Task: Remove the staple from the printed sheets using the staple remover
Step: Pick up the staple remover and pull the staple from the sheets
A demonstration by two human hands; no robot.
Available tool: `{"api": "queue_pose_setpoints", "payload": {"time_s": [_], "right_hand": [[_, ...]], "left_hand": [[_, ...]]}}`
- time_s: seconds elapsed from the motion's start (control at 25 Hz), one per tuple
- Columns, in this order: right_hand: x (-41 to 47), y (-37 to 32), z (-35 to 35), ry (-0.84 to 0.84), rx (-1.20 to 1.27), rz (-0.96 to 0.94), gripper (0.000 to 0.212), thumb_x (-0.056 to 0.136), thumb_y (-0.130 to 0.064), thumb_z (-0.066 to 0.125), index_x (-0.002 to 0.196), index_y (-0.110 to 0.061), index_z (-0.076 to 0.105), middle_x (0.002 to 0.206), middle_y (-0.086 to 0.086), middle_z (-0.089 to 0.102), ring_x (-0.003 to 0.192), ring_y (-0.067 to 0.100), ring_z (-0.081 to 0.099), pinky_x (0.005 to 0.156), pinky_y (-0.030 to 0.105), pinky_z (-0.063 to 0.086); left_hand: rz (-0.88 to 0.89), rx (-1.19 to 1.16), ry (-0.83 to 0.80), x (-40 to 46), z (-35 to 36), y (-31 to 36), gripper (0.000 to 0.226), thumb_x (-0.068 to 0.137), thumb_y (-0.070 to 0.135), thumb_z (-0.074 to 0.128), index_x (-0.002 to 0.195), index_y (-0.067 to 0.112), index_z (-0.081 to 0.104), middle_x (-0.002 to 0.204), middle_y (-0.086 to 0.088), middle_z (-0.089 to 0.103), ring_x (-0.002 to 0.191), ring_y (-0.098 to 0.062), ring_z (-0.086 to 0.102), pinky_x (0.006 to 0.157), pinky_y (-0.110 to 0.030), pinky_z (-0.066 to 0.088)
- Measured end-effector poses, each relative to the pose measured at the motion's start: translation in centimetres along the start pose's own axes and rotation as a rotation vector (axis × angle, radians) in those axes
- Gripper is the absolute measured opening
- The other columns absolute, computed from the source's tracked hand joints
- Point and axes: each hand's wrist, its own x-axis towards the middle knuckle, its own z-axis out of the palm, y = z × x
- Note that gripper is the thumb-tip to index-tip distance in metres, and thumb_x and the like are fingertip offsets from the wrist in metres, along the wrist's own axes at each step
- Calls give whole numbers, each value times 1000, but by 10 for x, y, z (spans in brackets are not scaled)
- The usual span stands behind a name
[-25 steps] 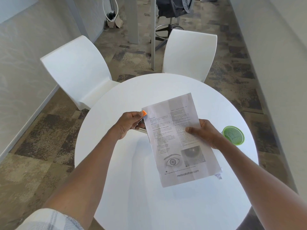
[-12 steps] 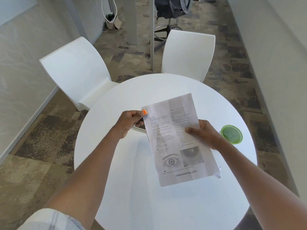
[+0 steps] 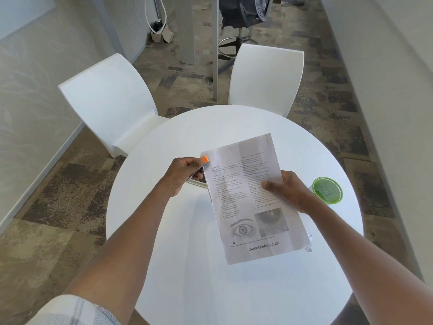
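The printed sheets [image 3: 243,198], with text and an eye picture, are held above the round white table [image 3: 178,266]. My right hand [image 3: 285,190] grips their right edge, thumb on top. My left hand [image 3: 185,174] is closed around the staple remover [image 3: 204,159]; only its orange tip shows, touching the sheets' top left corner. The staple itself is too small to see. Something dark lies under the sheets just below my left hand.
A green mesh cup [image 3: 327,190] stands on the table at the right edge. Small crumpled bits [image 3: 308,241] lie by the sheets' lower right corner. Two white chairs [image 3: 112,102] [image 3: 267,78] stand beyond the table. Walls close in on both sides.
Both hands and the sheets hold almost the same pose. The orange tip stays at the top left corner of the sheets.
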Motion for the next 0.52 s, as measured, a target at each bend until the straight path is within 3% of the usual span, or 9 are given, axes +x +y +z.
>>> {"api": "queue_pose_setpoints", "payload": {"time_s": [0.32, 0.52], "right_hand": [[-6, -2, 0, -12, 31, -14, 15, 87, -4, 71, 101, -7, 72, 90, 4, 79, 78, 19, 75, 66, 29, 59], [-8, -3, 0, -16, 31, -15, 13, 87, -4, 70, 100, -8, 72, 89, 3, 79, 78, 18, 75, 65, 28, 59]], "left_hand": [[5, -7, -5, -1, 2, -2, 30, 86, 36, 72, 80, 6, 75, 65, -11, 57, 60, -20, 50, 57, -23, 46], [0, -8, 5, -1, 3, -5, 26, 90, 29, 70, 83, 5, 75, 64, -6, 58, 58, -19, 51, 57, -24, 45]]}}
